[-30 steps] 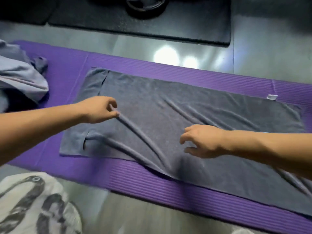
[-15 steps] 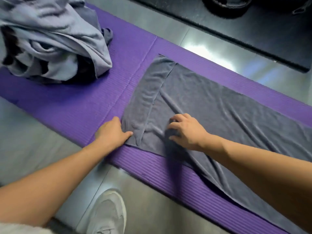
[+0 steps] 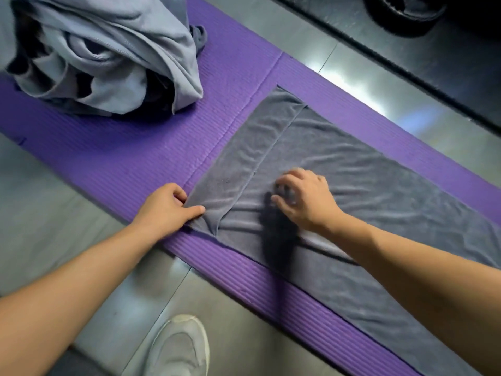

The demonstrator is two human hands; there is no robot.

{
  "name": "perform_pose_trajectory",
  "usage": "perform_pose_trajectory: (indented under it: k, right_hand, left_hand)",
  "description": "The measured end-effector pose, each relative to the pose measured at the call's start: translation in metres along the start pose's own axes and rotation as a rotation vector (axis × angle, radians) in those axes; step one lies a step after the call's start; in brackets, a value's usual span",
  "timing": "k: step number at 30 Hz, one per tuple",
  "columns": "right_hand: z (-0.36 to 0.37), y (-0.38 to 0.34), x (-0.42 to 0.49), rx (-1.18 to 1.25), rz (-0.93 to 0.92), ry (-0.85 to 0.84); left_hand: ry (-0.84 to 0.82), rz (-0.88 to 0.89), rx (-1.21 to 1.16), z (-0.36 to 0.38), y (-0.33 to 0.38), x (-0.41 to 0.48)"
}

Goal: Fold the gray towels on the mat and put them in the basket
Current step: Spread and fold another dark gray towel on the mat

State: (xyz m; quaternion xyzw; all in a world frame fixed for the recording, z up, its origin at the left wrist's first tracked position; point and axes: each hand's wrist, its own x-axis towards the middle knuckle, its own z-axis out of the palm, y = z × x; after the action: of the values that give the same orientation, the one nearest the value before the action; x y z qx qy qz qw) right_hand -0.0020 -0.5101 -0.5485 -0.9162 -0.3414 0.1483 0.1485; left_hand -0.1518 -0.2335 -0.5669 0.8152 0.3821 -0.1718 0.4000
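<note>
A dark gray towel (image 3: pixel 366 191) is lying spread flat along the purple mat (image 3: pixel 151 147), with a paler band running across its left end. The left hand (image 3: pixel 162 210) is pinching the towel's near left corner — thumb on top, fingers curling at the edge, so this grip is clenched on the cloth. The right hand (image 3: pixel 306 202) is resting on the towel just beside that band, its fingers curled and blurred; I cannot tell whether its grip is grasping cloth or only pressing. At the mat's far left a heap of paler towels (image 3: pixel 108 50) is lying draped over something dark — too hidden to say whether that is the basket. A white shoe (image 3: pixel 179 346) is standing on the gray floor (image 3: pixel 40 213).
</note>
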Motion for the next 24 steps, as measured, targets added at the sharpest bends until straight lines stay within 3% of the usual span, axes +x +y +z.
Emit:
perform_pose_trajectory:
  k: [8, 14, 20, 24]
  right_hand:
    - [-0.052, 0.006, 0.18, 0.272, 0.363, 0.089]
    - [-0.055, 0.027, 0.244, 0.225, 0.529, 0.105]
    - [-0.057, 0.039, 0.252, 0.318, 0.553, -0.015]
    - [-0.068, 0.042, 0.256, 0.183, 0.465, -0.039]
  left_hand:
    - [-0.143, 0.008, -0.093, -0.007, -0.002, 0.007]
    - [-0.18, 0.031, -0.086, -0.012, -0.003, 0.004]
    - [-0.272, -0.023, -0.243, -0.018, -0.011, 0.002]
    - [-0.378, -0.069, -0.393, -0.026, -0.01, 0.003]
